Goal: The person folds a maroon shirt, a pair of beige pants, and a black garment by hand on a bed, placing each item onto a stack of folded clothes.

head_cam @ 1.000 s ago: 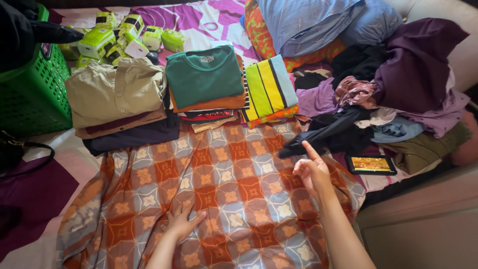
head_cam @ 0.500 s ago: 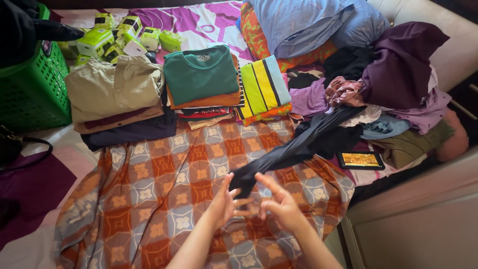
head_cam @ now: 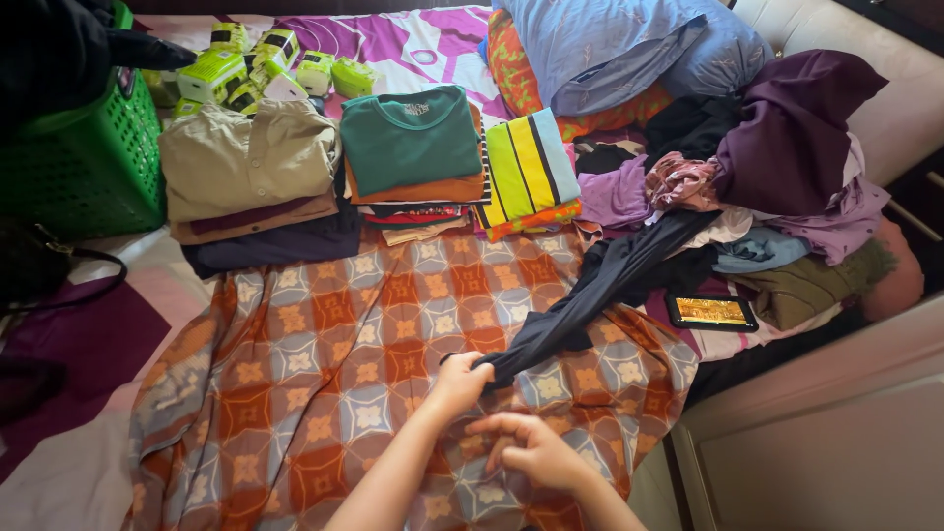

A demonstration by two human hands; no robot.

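Observation:
A long dark garment [head_cam: 590, 295] stretches from the heap of unfolded clothes [head_cam: 777, 167] at the right down across the orange and grey patterned cloth [head_cam: 324, 364] spread on the bed. My left hand [head_cam: 459, 382] grips the near end of the dark garment. Just below and to the right, my right hand [head_cam: 531, 450] hovers with curled fingers over the patterned cloth; whether it holds any fabric is unclear.
Folded stacks lie at the back: a beige shirt [head_cam: 246, 162], a green T-shirt [head_cam: 413, 138], a striped piece [head_cam: 526, 167]. A green basket [head_cam: 84, 162] stands at left, green boxes [head_cam: 256, 69] behind, pillows [head_cam: 629, 49] at the back, a tablet [head_cam: 711, 312] at right, a dark bag [head_cam: 39, 265] at left.
The dark garment has been pulled out of the heap toward me across the patterned cloth. My left hand rose from the cloth and closed on its end; my right hand drew back.

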